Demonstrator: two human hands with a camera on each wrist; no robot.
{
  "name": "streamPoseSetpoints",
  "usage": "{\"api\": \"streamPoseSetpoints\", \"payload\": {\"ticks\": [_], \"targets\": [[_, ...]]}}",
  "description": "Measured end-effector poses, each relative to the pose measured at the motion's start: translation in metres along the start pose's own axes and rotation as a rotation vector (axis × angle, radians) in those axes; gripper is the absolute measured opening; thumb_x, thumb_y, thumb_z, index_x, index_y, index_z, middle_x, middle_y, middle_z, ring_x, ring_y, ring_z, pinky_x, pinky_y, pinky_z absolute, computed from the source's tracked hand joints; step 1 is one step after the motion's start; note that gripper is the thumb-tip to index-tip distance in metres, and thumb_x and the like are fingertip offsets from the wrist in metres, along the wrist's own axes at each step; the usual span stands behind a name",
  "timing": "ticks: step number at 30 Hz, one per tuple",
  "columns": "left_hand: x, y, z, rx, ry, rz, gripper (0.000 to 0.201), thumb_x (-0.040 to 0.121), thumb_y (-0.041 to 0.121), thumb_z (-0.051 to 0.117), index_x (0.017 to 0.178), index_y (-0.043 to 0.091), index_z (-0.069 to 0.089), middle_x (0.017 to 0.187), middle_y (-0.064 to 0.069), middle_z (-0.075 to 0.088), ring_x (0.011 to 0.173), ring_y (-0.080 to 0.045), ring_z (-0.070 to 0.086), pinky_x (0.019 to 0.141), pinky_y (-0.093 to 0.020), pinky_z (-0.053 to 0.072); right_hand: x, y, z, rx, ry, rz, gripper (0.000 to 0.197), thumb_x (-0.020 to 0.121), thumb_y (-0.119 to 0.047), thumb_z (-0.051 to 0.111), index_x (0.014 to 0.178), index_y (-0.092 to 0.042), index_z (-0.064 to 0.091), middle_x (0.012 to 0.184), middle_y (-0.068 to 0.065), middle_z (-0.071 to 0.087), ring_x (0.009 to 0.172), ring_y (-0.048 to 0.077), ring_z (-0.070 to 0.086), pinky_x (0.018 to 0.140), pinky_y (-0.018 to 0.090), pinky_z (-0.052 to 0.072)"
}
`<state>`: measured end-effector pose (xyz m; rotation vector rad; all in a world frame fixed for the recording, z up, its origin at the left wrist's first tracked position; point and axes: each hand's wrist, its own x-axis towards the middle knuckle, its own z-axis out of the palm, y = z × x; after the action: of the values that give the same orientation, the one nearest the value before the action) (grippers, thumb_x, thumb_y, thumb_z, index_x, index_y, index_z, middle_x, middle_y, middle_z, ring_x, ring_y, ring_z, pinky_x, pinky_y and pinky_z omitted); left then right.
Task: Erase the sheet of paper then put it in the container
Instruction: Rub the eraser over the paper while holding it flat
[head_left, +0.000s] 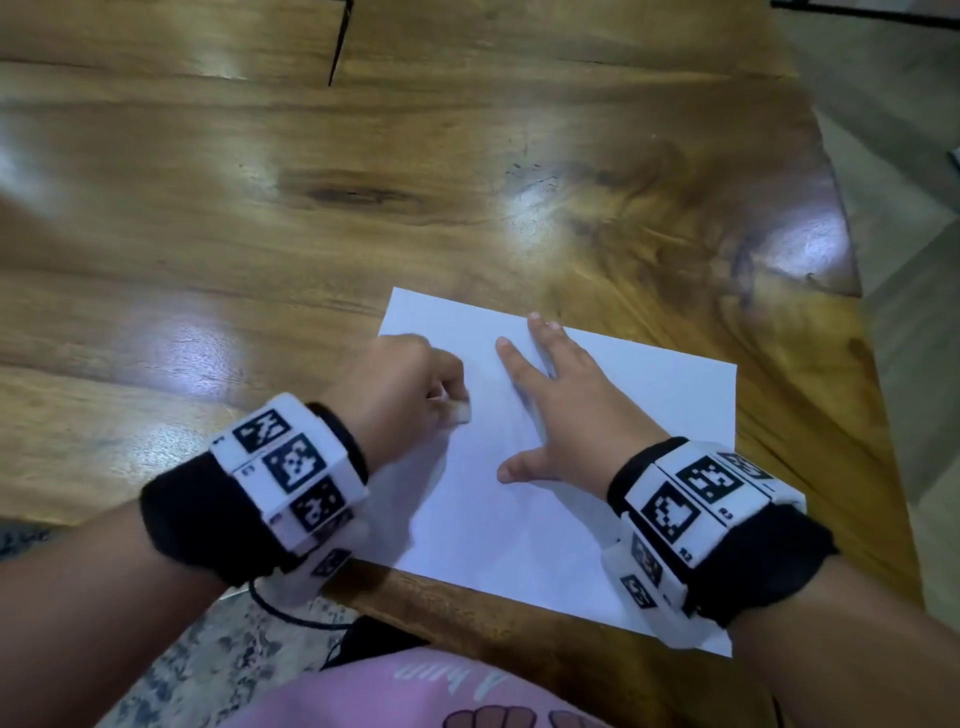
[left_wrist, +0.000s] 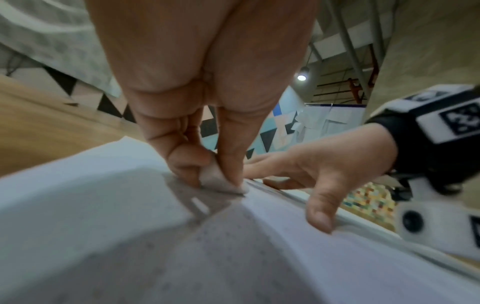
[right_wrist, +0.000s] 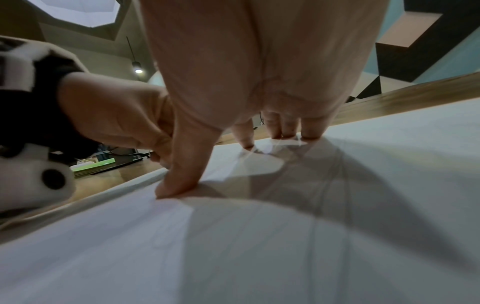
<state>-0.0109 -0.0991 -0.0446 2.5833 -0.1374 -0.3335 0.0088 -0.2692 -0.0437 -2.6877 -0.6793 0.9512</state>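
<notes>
A white sheet of paper (head_left: 639, 415) lies flat on the wooden table (head_left: 363, 208), near its front right corner. My left hand (head_left: 415, 387) pinches a small white eraser (head_left: 461, 411) between thumb and fingers and holds it down on the sheet's left part. The left wrist view shows the eraser (left_wrist: 222, 181) touching the paper (left_wrist: 103, 226). My right hand (head_left: 550, 395) lies flat on the middle of the sheet with fingers spread. In the right wrist view its fingertips (right_wrist: 309, 131) and thumb press on the paper (right_wrist: 363, 185). No container is in view.
The table's right edge (head_left: 852, 270) runs close to the sheet, with floor (head_left: 904, 156) beyond it. A dark crack (head_left: 340, 41) splits the tabletop at the back. In the right wrist view a green flat object (right_wrist: 93, 164) lies further off on the table.
</notes>
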Motion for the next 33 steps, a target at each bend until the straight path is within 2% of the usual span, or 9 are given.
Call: {"api": "streamPoseSetpoints", "payload": {"ticks": [3, 7, 9, 13, 16, 19, 26, 29, 33], "targets": [[-0.028, -0.007, 0.01, -0.047, -0.017, 0.089, 0.016, 0.076, 0.029, 0.062, 0.064, 0.02, 0.061, 0.06, 0.011, 0.037, 0.054, -0.006, 0.039, 0.053, -0.007, 0.029, -0.001, 0.0, -0.001, 0.004, -0.006, -0.001, 0.115, 0.074, -0.049, 0.073, 0.15, -0.026, -0.01, 0.154, 0.002, -0.03, 0.143, 0.016, -0.023, 0.115, 0.026, -0.005], [-0.054, -0.013, 0.008, -0.106, -0.263, 0.059, 0.009, 0.072, 0.025, 0.069, 0.065, 0.02, 0.065, 0.066, 0.014, 0.047, 0.057, 0.002, 0.053, 0.057, -0.006, 0.036, -0.001, 0.0, -0.002, 0.007, -0.014, -0.003, 0.114, 0.075, -0.049, 0.072, 0.15, -0.026, -0.011, 0.154, 0.002, -0.031, 0.143, 0.015, -0.024, 0.115, 0.027, -0.006], [-0.036, -0.009, 0.001, -0.084, -0.214, 0.067, 0.006, 0.068, 0.023, 0.072, 0.066, 0.019, 0.069, 0.063, 0.013, 0.048, 0.056, 0.003, 0.052, 0.056, -0.005, 0.034, -0.001, 0.0, -0.001, 0.008, -0.009, -0.006, 0.114, 0.075, -0.049, 0.072, 0.15, -0.026, -0.011, 0.154, 0.002, -0.031, 0.143, 0.015, -0.024, 0.115, 0.026, -0.006], [-0.012, -0.006, 0.0, -0.005, 0.021, 0.046, 0.006, 0.075, 0.021, 0.068, 0.072, 0.016, 0.068, 0.072, -0.001, 0.051, 0.062, -0.015, 0.047, 0.06, -0.024, 0.038, -0.001, 0.0, 0.0, 0.025, 0.005, -0.009, 0.115, 0.074, -0.048, 0.074, 0.151, -0.026, -0.009, 0.155, 0.002, -0.029, 0.143, 0.015, -0.024, 0.114, 0.025, -0.006], [-0.039, -0.012, 0.006, -0.068, -0.094, 0.099, 0.016, 0.075, 0.029, 0.061, 0.063, 0.018, 0.059, 0.064, 0.011, 0.04, 0.052, 0.003, 0.039, 0.051, -0.01, 0.029, -0.001, 0.001, 0.0, 0.023, -0.001, -0.008, 0.115, 0.074, -0.048, 0.073, 0.151, -0.026, -0.009, 0.154, 0.001, -0.03, 0.143, 0.014, -0.024, 0.114, 0.025, -0.006], [-0.055, -0.018, 0.006, -0.115, -0.268, 0.051, 0.01, 0.072, 0.019, 0.071, 0.065, 0.019, 0.064, 0.066, 0.016, 0.045, 0.062, 0.003, 0.053, 0.059, -0.003, 0.034, 0.0, 0.001, 0.0, 0.019, -0.005, -0.007, 0.114, 0.075, -0.049, 0.072, 0.15, -0.026, -0.011, 0.154, 0.001, -0.031, 0.143, 0.014, -0.025, 0.114, 0.025, -0.007], [-0.018, -0.01, 0.003, -0.059, -0.017, 0.079, 0.008, 0.074, 0.02, 0.069, 0.068, 0.017, 0.066, 0.065, 0.011, 0.04, 0.056, 0.003, 0.039, 0.052, -0.008, 0.029, -0.001, 0.0, 0.0, 0.024, 0.006, -0.009, 0.114, 0.075, -0.048, 0.073, 0.151, -0.026, -0.009, 0.154, 0.001, -0.03, 0.143, 0.014, -0.024, 0.114, 0.025, -0.006], [-0.044, -0.013, 0.009, -0.071, -0.142, 0.128, 0.012, 0.078, 0.027, 0.063, 0.068, 0.024, 0.057, 0.065, 0.015, 0.039, 0.053, 0.005, 0.042, 0.056, -0.005, 0.034, -0.001, 0.001, 0.001, 0.019, 0.007, -0.008, 0.114, 0.075, -0.049, 0.073, 0.151, -0.026, -0.009, 0.155, 0.002, -0.03, 0.143, 0.014, -0.023, 0.114, 0.025, -0.005], [-0.048, -0.012, 0.006, -0.099, -0.247, 0.11, 0.007, 0.072, 0.023, 0.07, 0.068, 0.024, 0.064, 0.068, 0.014, 0.046, 0.058, 0.004, 0.049, 0.061, -0.002, 0.035, 0.0, 0.001, 0.0, 0.017, 0.007, -0.014, 0.114, 0.075, -0.049, 0.072, 0.15, -0.025, -0.01, 0.155, 0.003, -0.03, 0.143, 0.016, -0.024, 0.115, 0.026, -0.006]]}}
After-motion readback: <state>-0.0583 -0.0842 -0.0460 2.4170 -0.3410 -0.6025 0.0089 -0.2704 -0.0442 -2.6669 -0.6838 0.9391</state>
